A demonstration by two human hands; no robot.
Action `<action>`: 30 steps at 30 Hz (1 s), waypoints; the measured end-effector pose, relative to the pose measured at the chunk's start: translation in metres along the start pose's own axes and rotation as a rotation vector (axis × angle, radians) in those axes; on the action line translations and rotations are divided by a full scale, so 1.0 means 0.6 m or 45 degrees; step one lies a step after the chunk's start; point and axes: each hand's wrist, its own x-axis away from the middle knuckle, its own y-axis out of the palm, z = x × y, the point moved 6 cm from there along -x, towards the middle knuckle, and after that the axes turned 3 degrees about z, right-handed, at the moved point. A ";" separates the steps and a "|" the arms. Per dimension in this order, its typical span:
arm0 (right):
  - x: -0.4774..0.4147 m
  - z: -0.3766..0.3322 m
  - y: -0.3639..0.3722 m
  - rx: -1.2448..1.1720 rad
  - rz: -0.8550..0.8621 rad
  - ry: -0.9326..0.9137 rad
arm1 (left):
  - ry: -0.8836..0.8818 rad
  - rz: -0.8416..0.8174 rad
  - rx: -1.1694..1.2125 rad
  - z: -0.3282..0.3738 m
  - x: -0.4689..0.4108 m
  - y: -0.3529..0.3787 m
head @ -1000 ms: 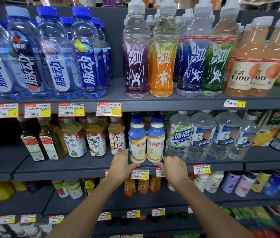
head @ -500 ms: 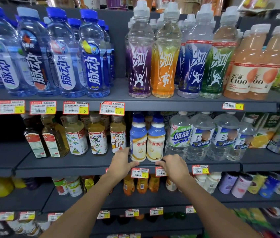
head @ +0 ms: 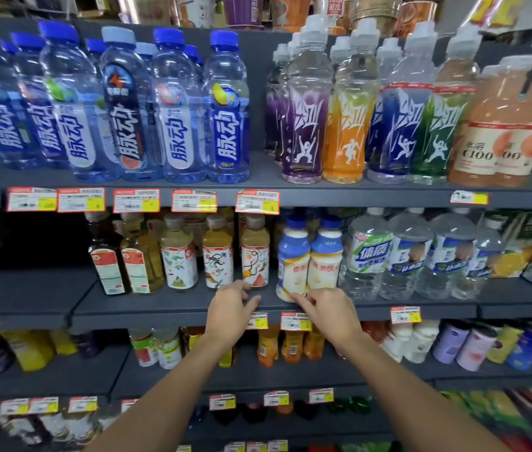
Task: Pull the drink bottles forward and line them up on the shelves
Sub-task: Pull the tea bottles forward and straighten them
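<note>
1. Here, the two white bottles [head: 292, 259] stand side by side near the front of the middle shelf [head: 160, 305].
2. The right hand [head: 331, 313] touches the left bottle's foot with its fingertips. Whether they pinch it, I cannot tell.
3. The left hand [head: 230, 309] is loosely curled and holds nothing.
4. Better to move each bottle low at its foot, gently, so it slides without tipping.

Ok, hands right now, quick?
Left hand: loosely curled, holding nothing.
Right hand: open, touching the base of the left blue-capped bottle.
</note>
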 end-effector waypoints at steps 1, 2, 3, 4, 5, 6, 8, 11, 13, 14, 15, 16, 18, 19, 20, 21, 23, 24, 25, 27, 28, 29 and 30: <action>0.000 -0.020 0.005 -0.037 0.011 0.001 | -0.017 0.047 -0.006 -0.012 0.002 -0.016; 0.000 -0.040 0.012 -0.067 0.013 0.005 | -0.035 0.095 -0.016 -0.023 0.003 -0.030; 0.000 -0.059 0.020 -0.087 0.012 0.012 | -0.051 0.139 -0.030 -0.033 0.004 -0.042; 0.000 -0.074 0.028 -0.100 0.016 0.022 | -0.067 0.174 -0.044 -0.040 0.004 -0.051; 0.000 -0.087 0.036 -0.115 0.026 0.042 | -0.091 0.204 -0.056 -0.045 0.004 -0.057; -0.001 -0.097 0.044 -0.137 0.033 0.076 | -0.124 0.232 -0.064 -0.050 0.005 -0.062; -0.004 -0.112 0.063 -0.189 0.033 0.178 | -0.196 0.274 -0.076 -0.058 0.004 -0.067; -0.010 -0.132 0.085 -0.280 0.045 0.330 | -0.274 0.264 -0.149 -0.068 -0.005 -0.061; -0.018 -0.140 0.093 -0.336 0.054 0.428 | -0.297 0.265 -0.219 -0.072 -0.013 -0.057; -0.023 -0.143 0.096 -0.355 0.049 0.470 | -0.310 0.270 -0.249 -0.073 -0.018 -0.057; -0.028 -0.147 0.098 -0.366 0.040 0.503 | -0.327 0.274 -0.276 -0.075 -0.023 -0.056; -0.032 -0.150 0.100 -0.371 0.034 0.525 | -0.346 0.280 -0.297 -0.076 -0.027 -0.055; -0.041 -0.155 0.104 -0.369 0.035 0.553 | -0.376 0.298 -0.312 -0.076 -0.034 -0.053; -0.045 -0.158 0.106 -0.365 0.031 0.565 | -0.387 0.310 -0.303 -0.075 -0.037 -0.052; -0.050 -0.159 0.107 -0.359 0.025 0.578 | -0.393 0.318 -0.292 -0.075 -0.040 -0.050; -0.054 -0.160 0.109 -0.354 0.021 0.596 | -0.394 0.318 -0.291 -0.074 -0.042 -0.047; -0.058 -0.161 0.110 -0.342 0.028 0.642 | -0.400 0.308 -0.311 -0.073 -0.047 -0.041; -0.059 -0.161 0.110 -0.328 0.038 0.657 | -0.412 0.306 -0.318 -0.074 -0.049 -0.038; -0.058 -0.163 0.110 -0.308 0.050 0.661 | -0.425 0.307 -0.319 -0.074 -0.051 -0.036; -0.057 -0.167 0.112 -0.266 0.072 0.650 | -0.437 0.312 -0.323 -0.075 -0.055 -0.033; -0.057 -0.168 0.113 -0.255 0.083 0.645 | -0.432 0.310 -0.329 -0.076 -0.055 -0.031; -0.056 -0.169 0.114 -0.250 0.092 0.641 | -0.419 0.306 -0.335 -0.076 -0.056 -0.031; -0.056 -0.169 0.115 -0.248 0.099 0.637 | -0.403 0.302 -0.339 -0.076 -0.056 -0.030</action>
